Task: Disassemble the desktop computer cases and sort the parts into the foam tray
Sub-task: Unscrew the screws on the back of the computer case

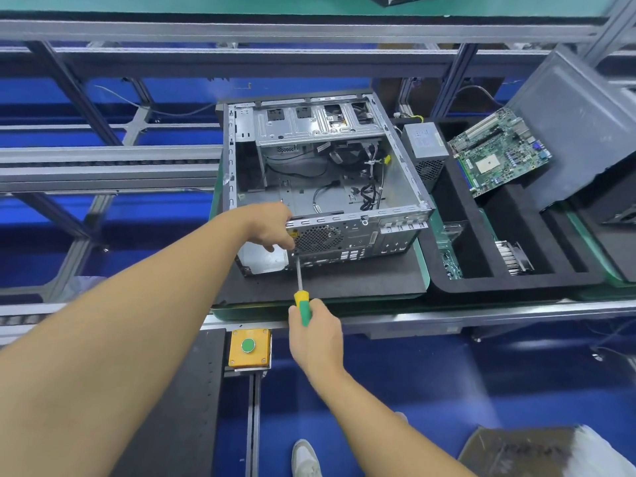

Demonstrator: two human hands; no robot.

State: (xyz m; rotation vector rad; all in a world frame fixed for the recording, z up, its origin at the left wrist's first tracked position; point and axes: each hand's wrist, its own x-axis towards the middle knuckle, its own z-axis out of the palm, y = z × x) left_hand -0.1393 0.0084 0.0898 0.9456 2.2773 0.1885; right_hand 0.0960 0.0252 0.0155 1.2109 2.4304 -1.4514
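Observation:
An open grey computer case [323,173] lies on a black mat, its inside showing loose cables and a drive cage. My left hand [270,226] grips the case's near rear edge beside the fan grille. My right hand [315,333] grips a yellow-and-green screwdriver [302,304], whose shaft runs up to the rear panel just below my left hand. To the right, the black foam tray [516,280] holds a green motherboard [499,151], a grey power supply [426,146] and a heatsink [512,258].
A dark grey side panel [578,132] leans at the tray's far right. A yellow box with a green button [248,346] sits on the bench's front rail. Aluminium conveyor rails [103,163] run to the left. A cardboard box [523,452] stands on the blue floor.

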